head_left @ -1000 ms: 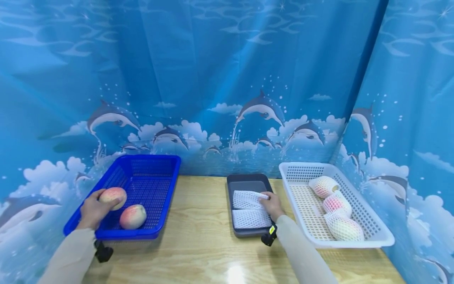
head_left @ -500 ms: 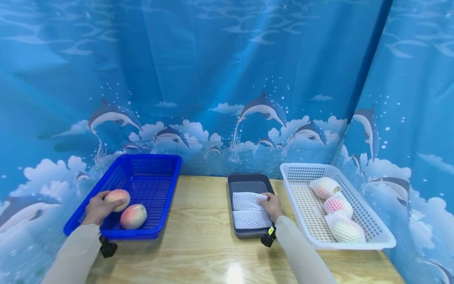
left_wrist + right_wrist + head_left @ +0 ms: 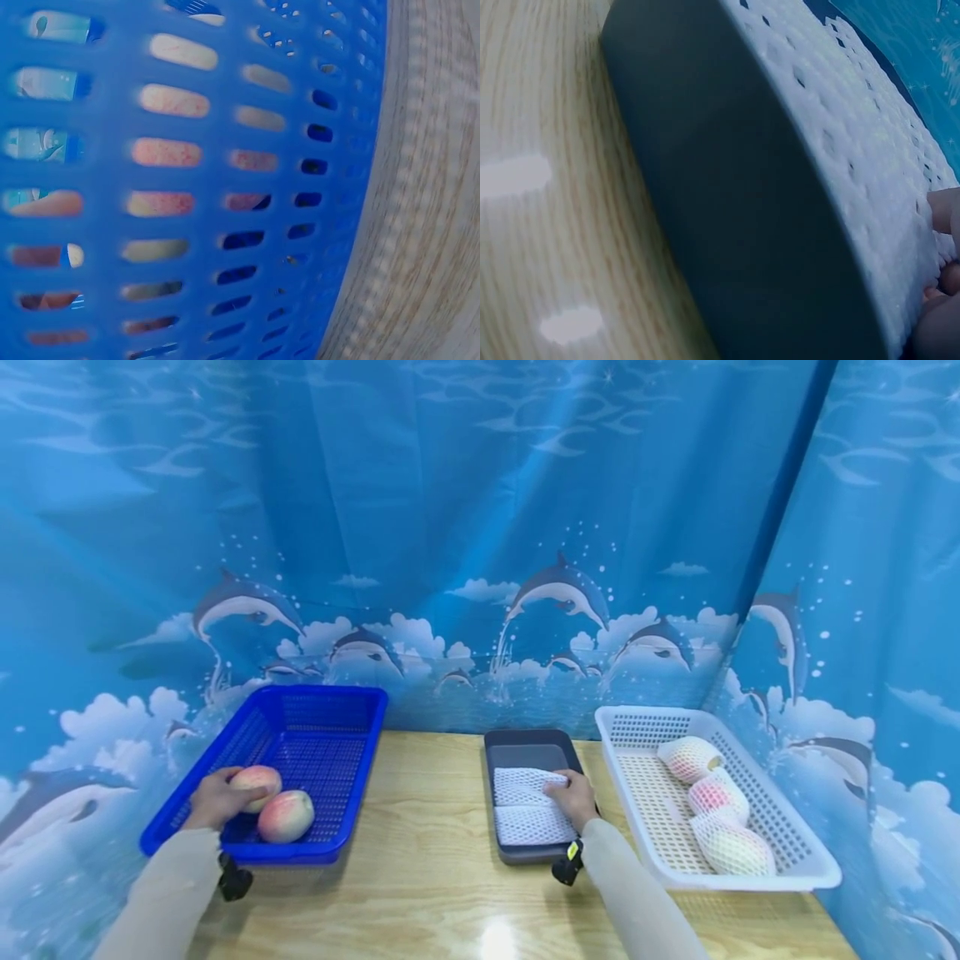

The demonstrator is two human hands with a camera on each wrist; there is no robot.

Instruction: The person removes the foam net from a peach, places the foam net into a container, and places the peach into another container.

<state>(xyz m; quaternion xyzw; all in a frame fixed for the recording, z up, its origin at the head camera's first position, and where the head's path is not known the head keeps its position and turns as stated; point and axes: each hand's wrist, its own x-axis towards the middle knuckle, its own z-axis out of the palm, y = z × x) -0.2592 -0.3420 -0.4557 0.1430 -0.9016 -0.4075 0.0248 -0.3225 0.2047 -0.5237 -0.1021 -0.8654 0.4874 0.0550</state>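
Observation:
My left hand (image 3: 213, 799) grips a pink-and-cream peach (image 3: 257, 783) inside the blue basket (image 3: 369, 739), close to its left side. Just to the right of it lies a second peach (image 3: 287, 817). Through the slots of the basket wall (image 3: 109, 172), the left wrist view shows parts of a peach (image 3: 166, 152) and of the fingers. Over the dark grey tray (image 3: 529, 750), my right hand (image 3: 574, 799) pinches the right end of the upper white foam net sleeve (image 3: 519, 786). Another foam net sleeve (image 3: 531, 825) lies in front of that one.
A white basket (image 3: 637, 814) at the right contains peaches in foam nets (image 3: 731, 847). All the containers stand on a wood-grain table (image 3: 420, 835). Behind them hangs a blue curtain (image 3: 450, 527) printed with dolphins.
My left hand has shifted right with its peach, closer to the second peach. The pinched end of the upper foam net sleeve looks flatter; the right hand has barely moved.

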